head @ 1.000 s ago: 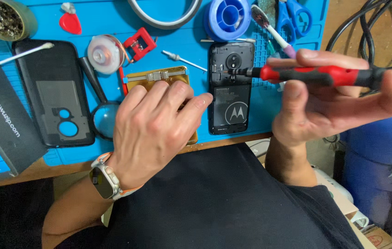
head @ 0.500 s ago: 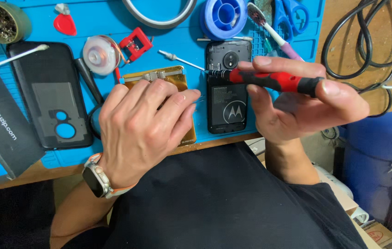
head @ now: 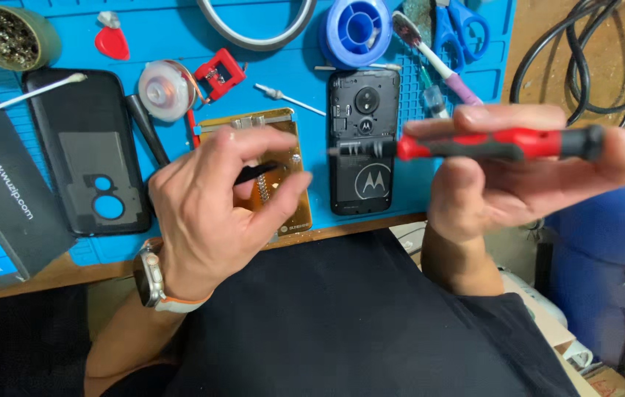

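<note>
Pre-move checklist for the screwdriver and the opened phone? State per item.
1. Right hand grips the screwdriver: ok.
2. Driver tip is on a screw: not ok, it hangs above the phone.
3. Phone lies flat on the blue mat, back cover off to the side: ok.
4. Left hand is free: not ok, it pinches a small black part over the gold panel.
5. Bit matches the screws: cannot tell.
</note>
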